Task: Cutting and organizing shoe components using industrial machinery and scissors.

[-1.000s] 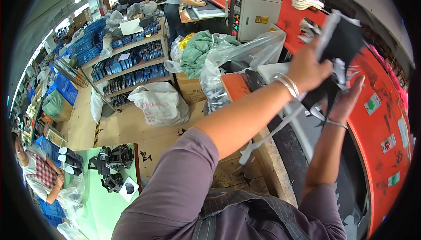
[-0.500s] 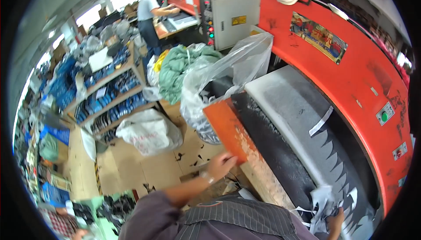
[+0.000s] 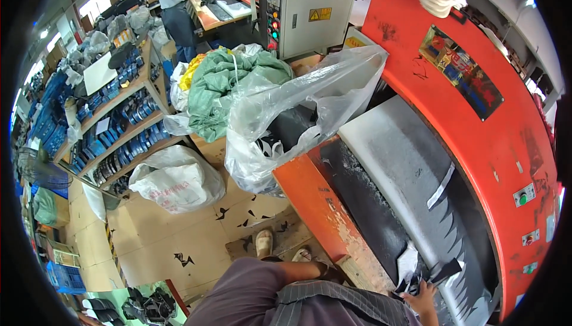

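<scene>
My right hand (image 3: 423, 300) is at the machine's near right edge, its fingers closed on a bunch of black and white scraps (image 3: 407, 264). A dark strip (image 3: 445, 272) sticks out beside the fingers, over the bed. Under it, a grey-white sheet (image 3: 387, 141) with a jagged cut edge covers the black machine bed (image 3: 363, 189). A loose pale strip (image 3: 441, 187) lies on the sheet's far side. My left forearm (image 3: 300, 272) crosses low in front of my body; the left hand's fingers are hidden near the wooden edge.
The red machine body (image 3: 453, 28) rises along the right. Beyond the orange front ledge (image 3: 310, 192) stands a clear plastic bag (image 3: 250, 129) of dark scraps. A white sack (image 3: 179, 180) and a loaded shelf (image 3: 119, 123) are left. A co-worker (image 3: 177, 10) stands at another machine.
My left hand has left the orange ledge and come in toward my body. My right hand holds scraps gathered closer to the bed's near edge. The view has shifted, showing my feet.
</scene>
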### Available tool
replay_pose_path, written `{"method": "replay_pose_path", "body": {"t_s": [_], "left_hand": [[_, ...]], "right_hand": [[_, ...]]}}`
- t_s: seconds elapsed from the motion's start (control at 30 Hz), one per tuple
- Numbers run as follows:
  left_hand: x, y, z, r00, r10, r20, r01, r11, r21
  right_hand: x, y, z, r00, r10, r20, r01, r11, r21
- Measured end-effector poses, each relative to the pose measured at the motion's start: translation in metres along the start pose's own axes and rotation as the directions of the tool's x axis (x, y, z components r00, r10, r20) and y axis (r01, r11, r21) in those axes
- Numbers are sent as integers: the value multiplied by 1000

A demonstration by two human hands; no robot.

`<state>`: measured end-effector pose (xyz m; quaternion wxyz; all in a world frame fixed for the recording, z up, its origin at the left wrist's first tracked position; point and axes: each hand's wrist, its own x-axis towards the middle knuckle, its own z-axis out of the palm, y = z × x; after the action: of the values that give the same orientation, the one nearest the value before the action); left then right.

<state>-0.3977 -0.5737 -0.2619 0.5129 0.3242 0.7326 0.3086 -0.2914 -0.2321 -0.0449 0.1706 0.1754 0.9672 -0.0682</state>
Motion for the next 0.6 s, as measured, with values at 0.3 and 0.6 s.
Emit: {"method": "replay_pose_path", "body": {"t_s": [0.3,0.6], "left_hand": [[-234,-27,-209,988,80,-133,-136,857,-498],[-255,137,-379,48,618,-785,-720,566,402]], "right_hand": [[48,-213,-38,983,-185,13,184,982,45],[169,-460,-81,953,-149,-265,273,32,962]]}}
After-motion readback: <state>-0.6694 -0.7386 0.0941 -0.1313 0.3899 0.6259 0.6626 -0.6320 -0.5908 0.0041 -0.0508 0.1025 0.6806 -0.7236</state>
